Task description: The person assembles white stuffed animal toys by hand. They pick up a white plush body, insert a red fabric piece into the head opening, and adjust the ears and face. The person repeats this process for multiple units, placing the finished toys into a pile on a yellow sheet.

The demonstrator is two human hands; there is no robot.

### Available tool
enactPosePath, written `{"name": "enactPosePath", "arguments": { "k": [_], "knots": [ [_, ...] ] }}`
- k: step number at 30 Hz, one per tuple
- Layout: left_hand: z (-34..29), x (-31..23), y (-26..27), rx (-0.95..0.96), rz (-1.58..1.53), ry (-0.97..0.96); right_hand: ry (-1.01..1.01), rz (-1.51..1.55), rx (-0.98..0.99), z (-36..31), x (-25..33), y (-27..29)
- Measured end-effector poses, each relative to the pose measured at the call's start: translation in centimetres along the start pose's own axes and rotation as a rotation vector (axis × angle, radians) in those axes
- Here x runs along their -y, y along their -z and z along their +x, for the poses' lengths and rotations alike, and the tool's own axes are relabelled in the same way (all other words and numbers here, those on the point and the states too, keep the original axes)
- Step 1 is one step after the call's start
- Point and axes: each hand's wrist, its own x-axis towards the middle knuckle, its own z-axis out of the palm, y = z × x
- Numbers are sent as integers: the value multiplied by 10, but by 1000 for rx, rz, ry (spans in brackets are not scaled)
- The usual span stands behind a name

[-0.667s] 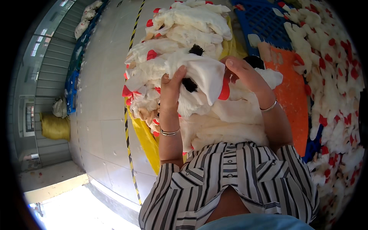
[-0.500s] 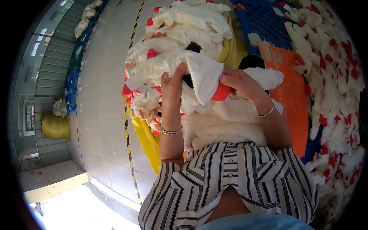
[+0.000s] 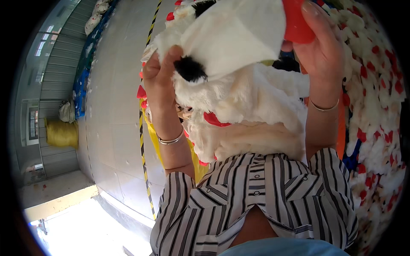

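A white plush skin [image 3: 239,38], unstuffed and cone-shaped at one end, is stretched up between both hands close to the camera. Black furry patches [image 3: 190,69] sit at its left side and a red fabric part [image 3: 297,21] at its right end. My left hand [image 3: 160,81] pinches the plush's left edge beside the lower black patch. Closed round the red end, my right hand [image 3: 320,51] has its thumb on the red cloth. Below the hands lies a heap of cream plush skins [image 3: 252,132] with red bits, partly hidden by the raised piece.
More white plush skins with red parts [image 3: 376,115] cover the right side. Yellow sheeting [image 3: 156,143] shows under the heap. A black-and-yellow striped line [image 3: 143,149] runs along the grey floor [image 3: 113,106]. A yellow sack [image 3: 62,133] stands by the left wall.
Both hands have risen toward the camera and spread apart, carrying the white plush skin with them. It now appears larger and stretched out sideways, covering much of the heap's far part.
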Motion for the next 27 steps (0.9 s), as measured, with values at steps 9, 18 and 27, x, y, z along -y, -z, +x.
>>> {"name": "enactPosePath", "arguments": {
  "k": [9,18,27],
  "knots": [
    [-32,158,88,2,414,329,-800,-541,135,-70,-148,46],
    [-97,128,110,129,624,391,-947,-731,263,-107,-139,31],
    [-26,59,59,-163,185,85,-1283,-600,869,-75,-87,-12]
  ]
}}
